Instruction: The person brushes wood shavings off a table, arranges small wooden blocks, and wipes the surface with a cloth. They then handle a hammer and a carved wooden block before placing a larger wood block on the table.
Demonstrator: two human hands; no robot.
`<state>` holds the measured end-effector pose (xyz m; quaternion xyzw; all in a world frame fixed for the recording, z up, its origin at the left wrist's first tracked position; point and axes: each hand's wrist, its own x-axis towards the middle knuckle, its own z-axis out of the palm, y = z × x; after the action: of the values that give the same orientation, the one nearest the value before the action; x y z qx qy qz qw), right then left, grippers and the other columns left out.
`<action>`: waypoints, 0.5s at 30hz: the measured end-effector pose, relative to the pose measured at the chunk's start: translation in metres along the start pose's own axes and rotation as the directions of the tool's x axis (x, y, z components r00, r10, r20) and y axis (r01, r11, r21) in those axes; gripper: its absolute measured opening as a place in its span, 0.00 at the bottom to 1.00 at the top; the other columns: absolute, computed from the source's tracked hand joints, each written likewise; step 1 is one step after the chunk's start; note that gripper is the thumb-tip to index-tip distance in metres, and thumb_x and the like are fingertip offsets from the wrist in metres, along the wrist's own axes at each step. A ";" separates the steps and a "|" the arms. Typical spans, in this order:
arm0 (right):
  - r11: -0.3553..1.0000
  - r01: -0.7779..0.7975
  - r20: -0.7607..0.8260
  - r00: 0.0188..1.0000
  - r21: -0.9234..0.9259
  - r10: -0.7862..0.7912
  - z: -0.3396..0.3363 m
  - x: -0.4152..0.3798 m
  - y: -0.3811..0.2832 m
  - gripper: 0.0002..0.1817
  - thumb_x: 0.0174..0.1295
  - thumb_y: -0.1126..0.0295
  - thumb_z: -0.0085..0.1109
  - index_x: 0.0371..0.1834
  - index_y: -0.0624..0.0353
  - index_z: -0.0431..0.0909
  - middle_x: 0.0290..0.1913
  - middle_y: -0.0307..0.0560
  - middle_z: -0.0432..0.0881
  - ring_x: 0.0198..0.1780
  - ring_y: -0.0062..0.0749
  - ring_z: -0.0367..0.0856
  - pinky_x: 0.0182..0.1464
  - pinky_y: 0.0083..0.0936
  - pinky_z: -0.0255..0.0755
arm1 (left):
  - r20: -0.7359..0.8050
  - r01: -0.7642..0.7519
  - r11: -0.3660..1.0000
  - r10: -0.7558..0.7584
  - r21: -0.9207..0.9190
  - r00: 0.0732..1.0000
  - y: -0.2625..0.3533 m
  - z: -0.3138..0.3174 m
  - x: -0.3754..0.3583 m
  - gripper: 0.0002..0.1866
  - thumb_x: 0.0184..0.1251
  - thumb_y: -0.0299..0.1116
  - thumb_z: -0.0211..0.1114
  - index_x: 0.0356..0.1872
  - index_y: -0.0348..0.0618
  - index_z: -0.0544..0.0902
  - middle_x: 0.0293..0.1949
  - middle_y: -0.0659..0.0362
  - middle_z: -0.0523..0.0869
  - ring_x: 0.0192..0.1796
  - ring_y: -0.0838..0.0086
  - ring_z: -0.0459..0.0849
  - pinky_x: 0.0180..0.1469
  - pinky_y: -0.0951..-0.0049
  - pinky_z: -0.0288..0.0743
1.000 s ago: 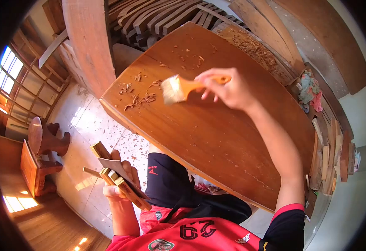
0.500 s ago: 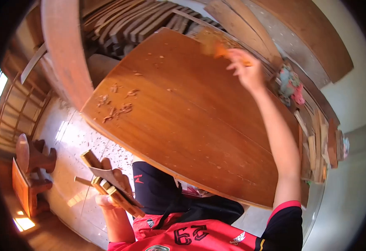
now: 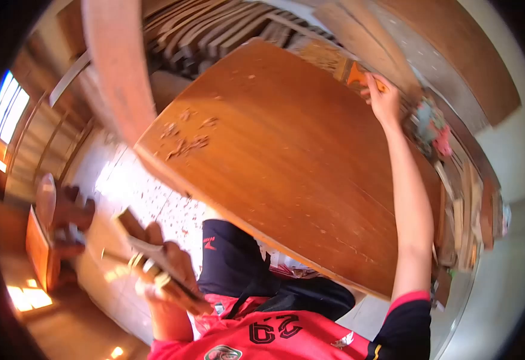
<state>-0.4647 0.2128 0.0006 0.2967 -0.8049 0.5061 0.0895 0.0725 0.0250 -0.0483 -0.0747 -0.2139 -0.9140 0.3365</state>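
Observation:
A brown wooden board (image 3: 286,162) with a rounded outline lies before me. Curled wood shavings (image 3: 187,144) are scattered near its left corner. My right hand (image 3: 383,99) is closed round the handle of an orange brush (image 3: 356,74), just past the board's far right edge. At the lower left, off the board, my left hand (image 3: 175,264) grips a wooden hand plane (image 3: 154,264), slightly blurred. Its fingers wrap round the far side of the tool.
Curved wooden pieces (image 3: 226,30) are stacked behind the board. Wood strips (image 3: 466,210) and a colourful cloth (image 3: 433,129) lie at the right. A large curved plank (image 3: 121,66) rises at the left. More shavings (image 3: 172,210) lie on the floor, near a wooden stool (image 3: 43,240).
My right hand has moved right with the brush, from over the board's far part to its edge. Fewer shavings show on the far part. The view has shifted slightly.

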 end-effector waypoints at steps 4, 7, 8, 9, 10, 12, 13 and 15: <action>0.945 0.070 0.426 0.881 0.318 -0.209 0.058 -0.091 -0.107 0.13 0.75 0.62 0.60 0.51 0.57 0.87 0.43 0.43 0.91 0.38 0.22 0.89 0.33 0.18 0.80 | -0.216 0.161 0.984 -0.141 0.077 0.966 -0.013 0.031 0.012 0.50 0.43 0.26 0.73 0.74 0.41 0.61 0.47 0.52 0.74 0.33 0.64 0.78 0.26 0.61 0.82; 0.888 0.092 0.627 0.676 0.450 -0.388 0.093 -0.143 -0.156 0.12 0.71 0.63 0.63 0.48 0.59 0.88 0.38 0.44 0.91 0.39 0.24 0.89 0.43 0.24 0.81 | -0.238 0.301 0.953 -0.285 0.035 0.929 -0.018 0.019 0.002 0.45 0.43 0.27 0.72 0.69 0.38 0.66 0.43 0.53 0.76 0.33 0.63 0.80 0.27 0.61 0.82; 0.881 0.110 0.656 0.627 0.460 -0.420 0.108 -0.152 -0.169 0.12 0.71 0.63 0.63 0.48 0.60 0.88 0.37 0.45 0.91 0.39 0.23 0.89 0.43 0.24 0.81 | -0.238 0.327 0.945 -0.311 0.031 0.920 -0.020 0.015 -0.002 0.43 0.43 0.27 0.71 0.68 0.37 0.67 0.42 0.53 0.77 0.34 0.62 0.81 0.28 0.61 0.82; 0.876 0.126 0.681 0.581 0.466 -0.446 0.122 -0.160 -0.179 0.12 0.70 0.64 0.63 0.47 0.61 0.88 0.37 0.46 0.91 0.39 0.23 0.89 0.43 0.23 0.80 | -0.252 0.334 0.943 -0.318 0.021 0.914 -0.021 0.017 -0.003 0.41 0.42 0.28 0.72 0.64 0.38 0.69 0.40 0.52 0.78 0.32 0.62 0.81 0.28 0.61 0.82; 0.862 0.092 0.678 0.578 0.499 -0.454 0.136 -0.164 -0.186 0.13 0.70 0.64 0.64 0.47 0.61 0.88 0.37 0.46 0.91 0.39 0.23 0.89 0.43 0.23 0.80 | -0.265 0.340 0.940 -0.325 0.010 0.908 -0.023 0.018 -0.004 0.38 0.41 0.29 0.72 0.61 0.38 0.70 0.37 0.52 0.78 0.30 0.61 0.80 0.28 0.61 0.82; 0.833 0.013 0.681 0.569 0.553 -0.461 0.160 -0.172 -0.190 0.13 0.69 0.63 0.64 0.47 0.62 0.88 0.36 0.47 0.91 0.38 0.23 0.88 0.42 0.22 0.79 | -0.269 0.393 0.919 -0.384 -0.021 0.883 -0.023 0.018 -0.008 0.34 0.39 0.29 0.73 0.54 0.40 0.72 0.32 0.52 0.79 0.28 0.61 0.80 0.28 0.61 0.81; 0.843 0.020 0.690 0.564 0.538 -0.454 0.168 -0.171 -0.190 0.13 0.70 0.65 0.64 0.48 0.63 0.87 0.37 0.46 0.91 0.38 0.22 0.88 0.43 0.22 0.80 | -0.265 0.409 0.912 -0.398 -0.016 0.878 -0.023 0.017 -0.008 0.32 0.39 0.29 0.73 0.51 0.41 0.71 0.31 0.52 0.79 0.28 0.60 0.80 0.28 0.60 0.81; 0.862 0.048 0.704 0.555 0.505 -0.443 0.182 -0.159 -0.186 0.12 0.71 0.68 0.63 0.50 0.64 0.86 0.38 0.44 0.91 0.38 0.22 0.89 0.44 0.21 0.81 | -0.257 0.441 0.897 -0.427 -0.006 0.867 -0.023 0.016 -0.009 0.29 0.38 0.29 0.73 0.45 0.43 0.70 0.30 0.52 0.79 0.27 0.58 0.81 0.28 0.59 0.81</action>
<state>-0.2018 0.0589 -0.0142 0.6159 -0.5736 0.4631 -0.2776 0.0645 0.0526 -0.0443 0.1010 -0.2049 -0.9622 0.1486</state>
